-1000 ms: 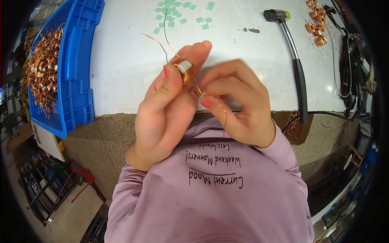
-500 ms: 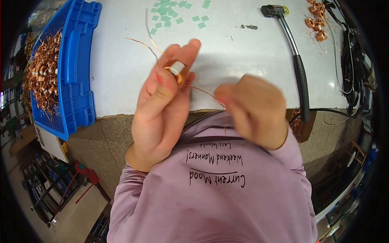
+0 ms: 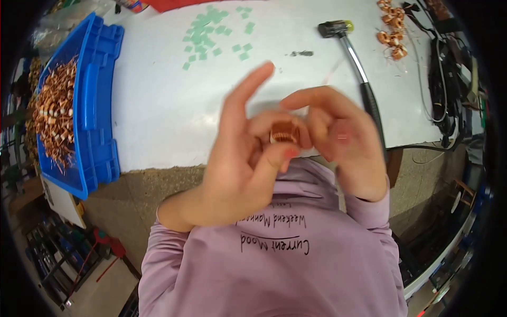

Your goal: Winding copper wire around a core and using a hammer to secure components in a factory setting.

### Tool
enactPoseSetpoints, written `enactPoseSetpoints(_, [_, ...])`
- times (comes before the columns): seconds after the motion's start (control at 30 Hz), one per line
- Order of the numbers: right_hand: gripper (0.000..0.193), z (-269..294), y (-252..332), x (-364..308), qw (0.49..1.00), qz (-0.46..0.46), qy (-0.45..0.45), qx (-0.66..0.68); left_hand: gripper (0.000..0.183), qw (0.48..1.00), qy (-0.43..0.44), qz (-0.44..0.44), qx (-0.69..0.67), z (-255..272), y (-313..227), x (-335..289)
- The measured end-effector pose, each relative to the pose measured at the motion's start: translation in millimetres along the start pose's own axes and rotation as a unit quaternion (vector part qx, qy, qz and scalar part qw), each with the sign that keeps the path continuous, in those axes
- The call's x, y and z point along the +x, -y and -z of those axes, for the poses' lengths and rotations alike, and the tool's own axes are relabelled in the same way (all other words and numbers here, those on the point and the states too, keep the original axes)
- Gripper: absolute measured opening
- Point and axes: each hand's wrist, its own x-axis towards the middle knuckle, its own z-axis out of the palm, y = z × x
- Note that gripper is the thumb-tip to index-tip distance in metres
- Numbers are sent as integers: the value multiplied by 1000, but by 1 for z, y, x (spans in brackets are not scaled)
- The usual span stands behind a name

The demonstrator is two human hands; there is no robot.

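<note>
In front of my chest, my left hand [image 3: 237, 153] holds a small ring-shaped coil [image 3: 285, 132] wound with copper wire. It sits between the thumb and the bent fingers, while the index finger points up and away. Close against the coil's right side is my right hand [image 3: 346, 140], slightly smeared by motion. Its index finger reaches out above the coil, and the thumb folds in against the other fingers. Whatever lies under that thumb is hidden. A faint thin streak, perhaps a wire, shows above the right hand.
A blue bin [image 3: 95, 116] full of copper coils [image 3: 55, 111] stands at the left. Pale green square pieces [image 3: 208, 29] lie scattered at the back. To the right are a hammer [image 3: 354, 58], more coils [image 3: 393, 31] and dark cables [image 3: 438, 79]. Something red [image 3: 179, 4] shows at the far edge.
My left hand has moved right and nearer with the coil, which is now turned. My right hand, which pinched a copper wire end away from the coil, is now beside it.
</note>
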Motion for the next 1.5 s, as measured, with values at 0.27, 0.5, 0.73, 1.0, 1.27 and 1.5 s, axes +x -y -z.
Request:
enactPoseSetpoints(0.27, [18,5,-20,14,992,-14,108,68,30,968,61,-44,239,1,28,-4])
enactPoseSetpoints(0.5, [22,12,-31,20,979,14,132,153,12,966,114,21,232,6,11,-7])
enactPoseSetpoints(0.73, [23,38,-11,42,949,169,-15,267,13,971,134,135,142,33,7,-34])
enactPoseSetpoints(1.0, [8,-9,-48,95,894,196,-8,-403,20,993,-82,77,-43,44,-3,-21])
enactPoseSetpoints(1.27, [12,-13,-49,113,800,164,14,-577,28,980,-26,143,-133,61,-3,-10])
enactPoseSetpoints(1.5, [11,-20,-47,104,805,198,27,-559,29,979,-30,99,-176,52,-4,-2])
